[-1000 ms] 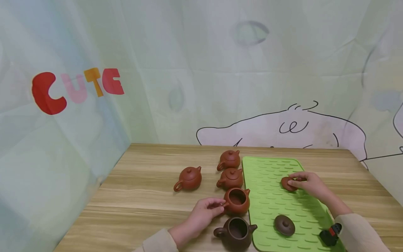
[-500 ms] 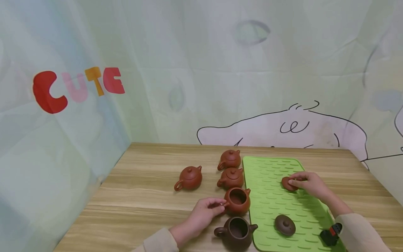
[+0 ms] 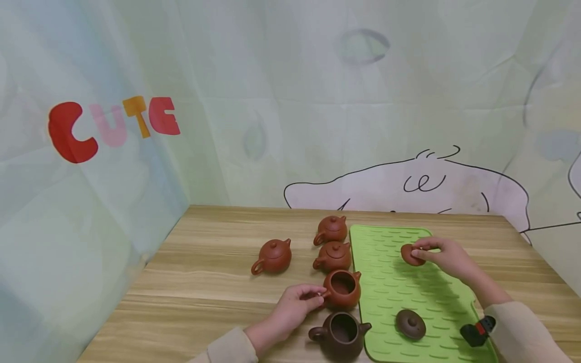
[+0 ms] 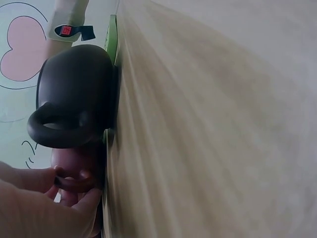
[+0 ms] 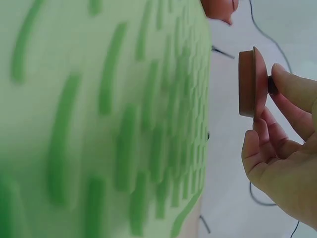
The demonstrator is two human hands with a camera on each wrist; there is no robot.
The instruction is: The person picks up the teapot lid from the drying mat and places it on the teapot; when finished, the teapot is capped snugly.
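Beside a dark teapot (image 3: 340, 350), left hand (image 3: 292, 305) pinches an open red teapot's (image 3: 343, 303) handle (image 4: 74, 185), right hand (image 3: 448, 258) a red lid (image 3: 407, 255) above a green mat (image 3: 380, 285).

A free path over the green mat (image 3: 380, 282) is running between the red-brown lid (image 3: 408, 256) and the lidless red-brown teapot (image 3: 343, 298); a lidded teapot (image 3: 335, 259) and the dark-brown teapot (image 3: 342, 347) are flanking that pot closely.

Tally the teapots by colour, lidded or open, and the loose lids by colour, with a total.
Lidded red-brown teapots: 3
Open red-brown teapot: 1
Open dark brown teapot: 1
Loose red-brown lid, in the right hand: 1
Loose dark brown lid, on the green mat: 1
Total: 7
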